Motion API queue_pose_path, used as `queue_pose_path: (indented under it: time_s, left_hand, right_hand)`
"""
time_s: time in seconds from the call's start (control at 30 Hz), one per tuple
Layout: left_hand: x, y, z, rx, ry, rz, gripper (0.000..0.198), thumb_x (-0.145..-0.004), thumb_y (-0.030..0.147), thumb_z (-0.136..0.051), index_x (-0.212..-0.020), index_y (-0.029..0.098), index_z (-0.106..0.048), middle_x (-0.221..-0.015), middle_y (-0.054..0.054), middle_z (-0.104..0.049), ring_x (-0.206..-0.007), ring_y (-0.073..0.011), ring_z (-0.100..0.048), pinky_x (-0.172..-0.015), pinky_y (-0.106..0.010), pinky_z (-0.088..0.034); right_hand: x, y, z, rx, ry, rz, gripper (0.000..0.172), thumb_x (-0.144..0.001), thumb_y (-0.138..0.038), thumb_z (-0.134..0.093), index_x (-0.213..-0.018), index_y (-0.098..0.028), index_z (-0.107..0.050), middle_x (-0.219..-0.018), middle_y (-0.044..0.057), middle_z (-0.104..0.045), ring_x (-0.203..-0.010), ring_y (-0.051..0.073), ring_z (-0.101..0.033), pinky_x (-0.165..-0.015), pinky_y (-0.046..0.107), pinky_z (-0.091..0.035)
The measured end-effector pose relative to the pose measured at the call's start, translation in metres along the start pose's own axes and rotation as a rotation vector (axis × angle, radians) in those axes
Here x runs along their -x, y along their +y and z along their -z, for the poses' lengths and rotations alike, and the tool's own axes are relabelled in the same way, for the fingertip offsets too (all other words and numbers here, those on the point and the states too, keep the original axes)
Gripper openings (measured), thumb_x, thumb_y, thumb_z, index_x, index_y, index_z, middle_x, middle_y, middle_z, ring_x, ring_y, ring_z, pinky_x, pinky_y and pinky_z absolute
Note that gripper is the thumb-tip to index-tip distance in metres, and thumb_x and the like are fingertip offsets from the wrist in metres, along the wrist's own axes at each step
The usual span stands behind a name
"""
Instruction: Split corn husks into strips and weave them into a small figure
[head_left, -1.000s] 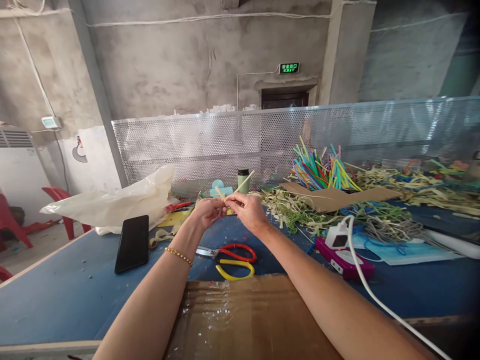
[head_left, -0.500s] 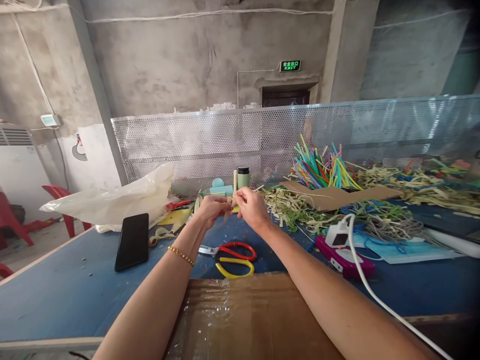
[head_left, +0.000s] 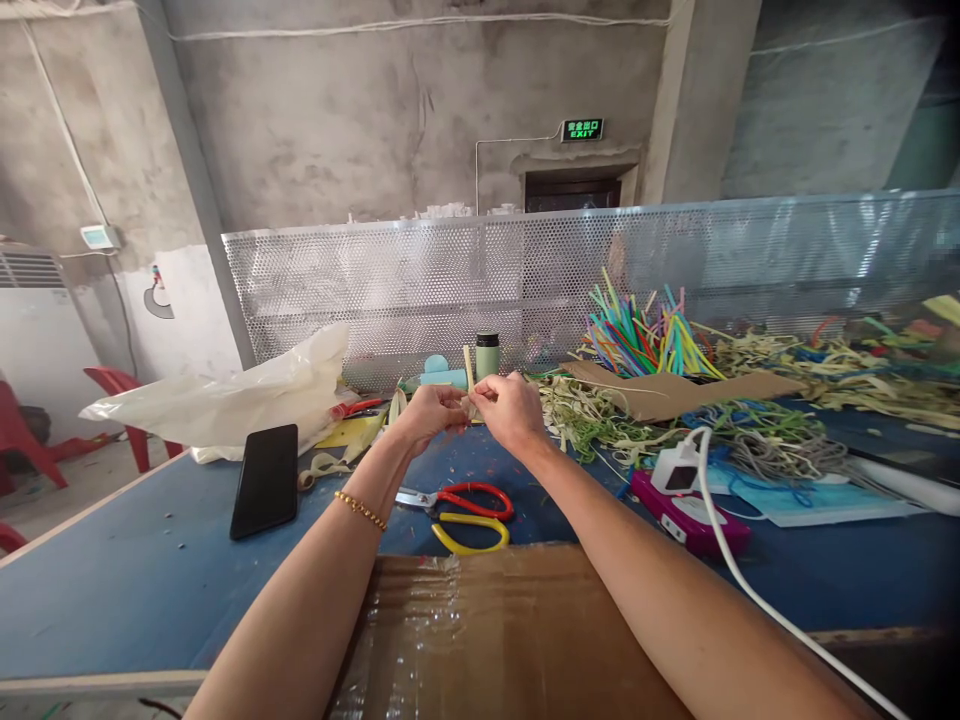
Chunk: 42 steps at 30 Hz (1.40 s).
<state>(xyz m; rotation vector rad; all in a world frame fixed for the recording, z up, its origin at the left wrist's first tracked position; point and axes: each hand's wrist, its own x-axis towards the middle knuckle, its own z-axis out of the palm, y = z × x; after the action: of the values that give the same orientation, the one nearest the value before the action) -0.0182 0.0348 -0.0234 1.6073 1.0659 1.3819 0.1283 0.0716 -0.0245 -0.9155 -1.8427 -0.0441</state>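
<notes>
My left hand and my right hand meet above the middle of the table, fingers pinched together. Between them is a pale yellow strip, its upper end standing up past the fingertips. The rest of the strip is mostly hidden by my fingers. Below the hands lie scissors with one red and one yellow handle. A green bottle with a black lid stands just behind my right hand. Near my left wrist, a black phone lies on the table.
Cardboard covers the near edge of the blue table. Tangled strips and a bundle of coloured sticks lie to the right. A magenta box has a white cable. Plastic sheeting lies left; perforated metal panels stand behind.
Both hands stay together over the table. The fingers have shifted slightly around the strip, and its upper end now leans a little to the left.
</notes>
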Motion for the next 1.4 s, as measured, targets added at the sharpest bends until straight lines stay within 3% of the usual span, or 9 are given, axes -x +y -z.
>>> queue_pose_path:
  time_s: [0.1, 0.17, 0.4, 0.57, 0.73, 1.1, 1.27, 1.4]
  left_hand:
    - [0.001, 0.002, -0.001, 0.038, -0.004, -0.006, 0.036, -0.062, 0.007, -0.073, -0.098, 0.007, -0.068, -0.05, 0.003, -0.057, -0.046, -0.0091, -0.049, -0.049, -0.022, -0.035]
    - [0.002, 0.003, -0.002, 0.053, -0.004, -0.007, 0.04, -0.063, 0.007, -0.071, -0.102, 0.006, -0.066, -0.052, 0.003, -0.057, -0.047, -0.0091, -0.05, -0.05, -0.022, -0.036]
    - [0.0, 0.003, -0.004, 0.111, -0.048, -0.059, 0.027, -0.063, 0.001, -0.062, -0.087, 0.009, -0.069, -0.062, -0.001, -0.059, -0.053, -0.0085, -0.05, -0.052, -0.022, -0.036]
    - [-0.001, 0.002, -0.005, 0.124, -0.061, -0.082, 0.003, -0.072, 0.014, -0.067, -0.071, 0.011, -0.067, -0.066, -0.004, -0.061, -0.054, -0.008, -0.049, -0.053, -0.022, -0.036]
    - [0.0, 0.002, -0.006, 0.13, -0.049, -0.082, 0.013, -0.068, 0.019, -0.074, -0.066, 0.011, -0.065, -0.065, -0.004, -0.061, -0.054, -0.0077, -0.05, -0.052, -0.021, -0.035]
    - [0.006, 0.011, -0.008, 0.101, 0.032, -0.091, 0.027, -0.067, 0.013, -0.075, -0.094, 0.009, -0.068, -0.051, 0.004, -0.053, -0.046, -0.0083, -0.051, -0.051, -0.022, -0.039]
    - [0.005, 0.008, -0.007, 0.209, -0.021, -0.001, 0.02, -0.062, 0.019, -0.082, -0.075, 0.008, -0.071, -0.065, -0.005, -0.066, -0.055, -0.0099, -0.057, -0.057, -0.023, -0.044]
    - [0.004, 0.007, -0.006, 0.238, 0.004, 0.121, 0.021, -0.061, 0.024, -0.083, -0.067, 0.008, -0.07, -0.065, -0.009, -0.068, -0.054, -0.0129, -0.061, -0.058, -0.026, -0.047]
  right_hand:
    - [-0.001, 0.003, -0.003, -0.135, -0.073, -0.036, 0.006, -0.078, -0.018, -0.062, -0.074, -0.018, -0.065, -0.069, 0.004, -0.068, -0.067, 0.017, -0.06, -0.063, 0.027, -0.041]
    - [-0.001, 0.003, -0.006, -0.198, -0.088, -0.072, 0.006, -0.078, -0.016, -0.06, -0.073, -0.017, -0.063, -0.068, 0.004, -0.068, -0.063, 0.016, -0.06, -0.059, 0.025, -0.04]
    - [0.0, -0.002, -0.009, -0.301, -0.053, -0.162, 0.008, -0.077, -0.016, -0.058, -0.069, -0.017, -0.057, -0.063, 0.004, -0.065, -0.056, 0.015, -0.06, -0.054, 0.024, -0.042]
    - [-0.001, 0.0, -0.01, -0.356, -0.034, -0.215, 0.008, -0.077, -0.019, -0.059, -0.07, -0.018, -0.056, -0.06, 0.003, -0.063, -0.056, 0.016, -0.061, -0.054, 0.026, -0.047]
    - [-0.001, 0.004, -0.015, -0.41, -0.028, -0.254, 0.007, -0.076, -0.021, -0.058, -0.07, -0.017, -0.057, -0.061, 0.003, -0.064, -0.052, 0.015, -0.06, -0.051, 0.026, -0.048]
    - [0.001, 0.002, -0.017, -0.523, -0.025, -0.335, 0.008, -0.074, -0.024, -0.057, -0.07, -0.017, -0.057, -0.057, 0.002, -0.061, -0.045, 0.014, -0.056, -0.042, 0.022, -0.043]
    - [0.001, 0.003, -0.017, -0.54, -0.01, -0.347, 0.009, -0.073, -0.026, -0.057, -0.069, -0.017, -0.057, -0.057, 0.002, -0.061, -0.044, 0.013, -0.055, -0.041, 0.022, -0.042]
    - [0.0, 0.004, -0.017, -0.481, 0.029, -0.301, 0.01, -0.072, -0.026, -0.057, -0.07, -0.016, -0.057, -0.06, 0.003, -0.063, -0.049, 0.013, -0.056, -0.045, 0.022, -0.042]
